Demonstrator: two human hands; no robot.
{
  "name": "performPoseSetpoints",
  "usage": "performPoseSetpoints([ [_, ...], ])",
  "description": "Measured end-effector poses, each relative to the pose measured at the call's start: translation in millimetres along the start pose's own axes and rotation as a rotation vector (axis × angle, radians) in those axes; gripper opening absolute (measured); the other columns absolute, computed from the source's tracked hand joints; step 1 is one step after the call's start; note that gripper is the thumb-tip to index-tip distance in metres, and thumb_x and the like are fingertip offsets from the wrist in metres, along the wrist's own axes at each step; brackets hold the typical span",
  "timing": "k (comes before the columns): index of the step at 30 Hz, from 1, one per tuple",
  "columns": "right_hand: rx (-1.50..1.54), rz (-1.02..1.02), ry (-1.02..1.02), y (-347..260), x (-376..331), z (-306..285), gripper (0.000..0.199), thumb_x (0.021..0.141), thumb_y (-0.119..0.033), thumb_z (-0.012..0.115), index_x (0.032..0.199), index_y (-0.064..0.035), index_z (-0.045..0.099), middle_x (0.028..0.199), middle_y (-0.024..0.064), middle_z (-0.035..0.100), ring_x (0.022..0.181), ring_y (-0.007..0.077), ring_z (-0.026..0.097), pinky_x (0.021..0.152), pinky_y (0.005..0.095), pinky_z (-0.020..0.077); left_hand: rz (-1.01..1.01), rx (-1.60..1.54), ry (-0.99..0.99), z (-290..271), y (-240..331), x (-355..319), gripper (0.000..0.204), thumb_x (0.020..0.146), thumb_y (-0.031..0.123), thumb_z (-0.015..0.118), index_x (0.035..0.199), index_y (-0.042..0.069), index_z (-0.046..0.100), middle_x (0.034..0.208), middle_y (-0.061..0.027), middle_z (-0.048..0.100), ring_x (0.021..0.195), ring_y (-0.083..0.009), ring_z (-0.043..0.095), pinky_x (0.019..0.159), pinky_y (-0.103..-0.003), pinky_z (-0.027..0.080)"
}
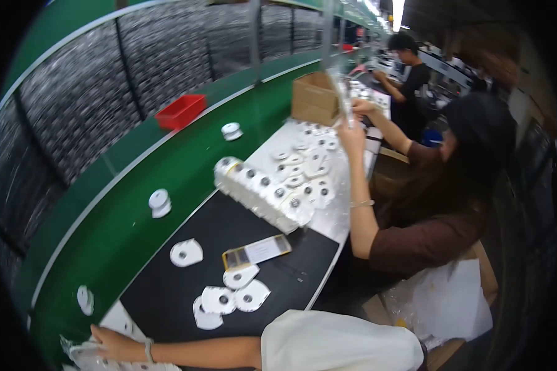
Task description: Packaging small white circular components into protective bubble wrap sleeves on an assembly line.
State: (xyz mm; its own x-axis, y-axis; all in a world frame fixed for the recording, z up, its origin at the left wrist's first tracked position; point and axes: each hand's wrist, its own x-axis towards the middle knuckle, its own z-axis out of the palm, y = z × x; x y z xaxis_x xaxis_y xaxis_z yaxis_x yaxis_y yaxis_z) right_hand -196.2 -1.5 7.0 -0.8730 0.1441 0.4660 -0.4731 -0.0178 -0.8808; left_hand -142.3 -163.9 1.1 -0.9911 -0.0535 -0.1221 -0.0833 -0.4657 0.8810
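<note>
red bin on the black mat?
No. The red bin sits on the green conveyor belt, well away from the black mat that holds the white discs.

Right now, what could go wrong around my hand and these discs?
1. The hand rests on a clear bag at the belt edge; the bag could slide onto the belt.
2. The tilted row of spools beside the mat might topple onto the loose discs.
</note>
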Motion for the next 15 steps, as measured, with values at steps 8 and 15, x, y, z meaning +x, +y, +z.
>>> performPoseSetpoints([
  [8,-0.286,-0.159,0.066,-17.0,-11.7,-28.3,0.03,0.071,-0.013,0.052,0.099,-0.0134,0.042,0.083,0.0091,0.044,0.076,0.0245,0.042,0.066,0.0332,0.0373,0.828,0.462,0.127,54.9,-19.8,-15.2,0.011,0.081,0.012,0.052,0.075,0.003,0.049,0.072,-0.0094,0.048,0.064,-0.0199,0.044,0.067,-0.033,0.041],
  [15,-0.313,-0.21,-0.139,-24.5,-6.9,-19.7,0.023,0.079,-0.019,0.045,0.1,-0.0132,0.054,0.096,0.0118,0.05,0.087,0.0256,0.045,0.076,0.0334,0.0389,0.714,-0.15,-0.161,51.7,-13.9,-16.9,0.017,0.079,0.013,0.053,0.092,0.001,0.052,0.092,-0.0154,0.052,0.093,-0.0292,0.047,0.087,-0.043,0.034],
])
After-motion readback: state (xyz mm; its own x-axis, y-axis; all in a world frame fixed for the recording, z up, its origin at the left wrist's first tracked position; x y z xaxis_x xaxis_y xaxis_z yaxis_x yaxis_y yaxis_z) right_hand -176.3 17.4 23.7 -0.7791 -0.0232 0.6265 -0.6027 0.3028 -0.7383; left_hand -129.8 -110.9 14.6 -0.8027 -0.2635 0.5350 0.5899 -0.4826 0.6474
